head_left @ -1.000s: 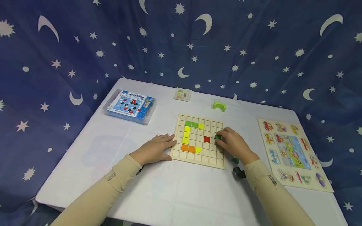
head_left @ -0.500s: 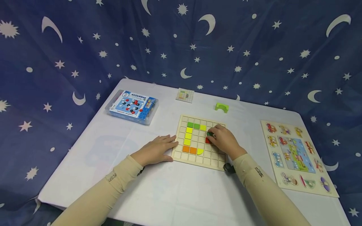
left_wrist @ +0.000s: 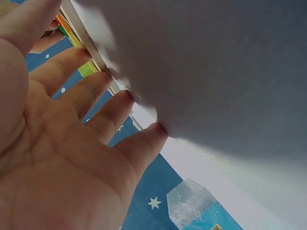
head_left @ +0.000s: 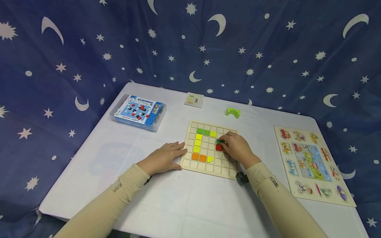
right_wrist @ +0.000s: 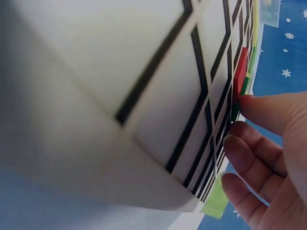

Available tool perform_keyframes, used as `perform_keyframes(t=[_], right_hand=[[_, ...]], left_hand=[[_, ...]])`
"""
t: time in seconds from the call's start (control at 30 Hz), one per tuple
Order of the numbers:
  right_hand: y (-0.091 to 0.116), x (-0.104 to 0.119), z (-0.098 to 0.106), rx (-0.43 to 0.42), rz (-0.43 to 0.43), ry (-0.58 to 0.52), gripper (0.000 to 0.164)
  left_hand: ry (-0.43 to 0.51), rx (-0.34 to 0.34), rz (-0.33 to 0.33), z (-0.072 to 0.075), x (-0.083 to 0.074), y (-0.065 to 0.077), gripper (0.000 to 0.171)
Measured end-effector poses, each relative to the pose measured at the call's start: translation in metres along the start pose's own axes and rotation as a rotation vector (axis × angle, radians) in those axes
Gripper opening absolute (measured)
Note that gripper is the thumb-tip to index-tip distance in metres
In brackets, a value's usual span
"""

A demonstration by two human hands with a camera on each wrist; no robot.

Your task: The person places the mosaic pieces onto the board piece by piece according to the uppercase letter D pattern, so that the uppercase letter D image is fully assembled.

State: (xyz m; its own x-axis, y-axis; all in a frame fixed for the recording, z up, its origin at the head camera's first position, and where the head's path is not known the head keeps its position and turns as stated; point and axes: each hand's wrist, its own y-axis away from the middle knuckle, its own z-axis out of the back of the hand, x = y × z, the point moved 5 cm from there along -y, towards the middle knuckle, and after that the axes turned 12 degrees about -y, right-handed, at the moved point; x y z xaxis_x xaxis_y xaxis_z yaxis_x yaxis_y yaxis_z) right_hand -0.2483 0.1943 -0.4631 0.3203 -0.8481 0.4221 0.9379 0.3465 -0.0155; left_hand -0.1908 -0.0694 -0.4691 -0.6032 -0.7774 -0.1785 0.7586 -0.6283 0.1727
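A wooden grid board [head_left: 209,168] lies on the table. Green, yellow and orange tiles form a bracket shape on it, and a red square tile [head_left: 219,147] sits apart to their right. My right hand [head_left: 238,148] pinches a small dark green tile [head_left: 218,141] at the cell just beyond the red one; the fingers cover part of it. In the right wrist view the thumb [right_wrist: 261,109] is right beside the red tile. My left hand [head_left: 162,158] lies with straight fingers at the board's left edge, fingertips on the table and rim in the left wrist view.
Behind the board are a small pattern card [head_left: 194,100] and a light green arch block [head_left: 233,112]. A plastic box with a molecule picture [head_left: 138,113] stands at the back left. On the right lies a wooden vehicle puzzle [head_left: 315,165]. A star-printed cloth [head_left: 166,43] hangs behind.
My right hand has carried the dark green tile left from the board's right side to beside the red tile. Its forearm now covers the loose green piece's place. The left hand stays put.
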Motion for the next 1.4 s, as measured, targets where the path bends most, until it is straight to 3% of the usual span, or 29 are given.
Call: perform_keyframes(t=[0.27, 0.4, 0.6, 0.73, 0.9, 0.97, 1.07, 1.27, 1.4], right_hand=[[0.005, -0.005, 0.002, -0.024, -0.003, 0.040, 0.025], [0.017, -0.005, 0.012, -0.026, -0.032, 0.014, 0.027], [0.056, -0.028, 0.035, -0.003, -0.102, -0.007, 0.026], [0.087, -0.049, 0.038, 0.052, -0.136, -0.021, 0.027], [0.115, -0.051, 0.031, 0.082, -0.034, -0.066, 0.026], [0.120, -0.047, 0.027, 0.072, 0.016, -0.068, 0.025], [0.120, -0.044, 0.023, 0.035, 0.017, -0.022, 0.027], [0.118, -0.049, 0.027, -0.037, -0.111, 0.056, 0.036], [0.125, -0.052, 0.039, 0.046, -0.150, -0.023, 0.038]], left_hand=[[0.010, 0.003, -0.008, -0.001, -0.005, -0.001, 0.073], [0.024, 0.004, -0.010, -0.002, -0.007, -0.002, 0.072], [0.003, 0.019, 0.020, -0.004, -0.004, 0.001, 0.073], [0.007, 0.022, 0.031, -0.003, -0.001, 0.002, 0.073], [0.014, 0.026, 0.032, -0.003, 0.002, 0.003, 0.074], [0.013, 0.025, 0.034, -0.003, 0.003, 0.004, 0.075], [0.023, 0.007, 0.024, -0.003, 0.004, 0.004, 0.074], [0.046, -0.001, 0.002, 0.000, 0.001, 0.001, 0.074], [0.034, -0.002, -0.002, 0.000, -0.001, -0.001, 0.074]])
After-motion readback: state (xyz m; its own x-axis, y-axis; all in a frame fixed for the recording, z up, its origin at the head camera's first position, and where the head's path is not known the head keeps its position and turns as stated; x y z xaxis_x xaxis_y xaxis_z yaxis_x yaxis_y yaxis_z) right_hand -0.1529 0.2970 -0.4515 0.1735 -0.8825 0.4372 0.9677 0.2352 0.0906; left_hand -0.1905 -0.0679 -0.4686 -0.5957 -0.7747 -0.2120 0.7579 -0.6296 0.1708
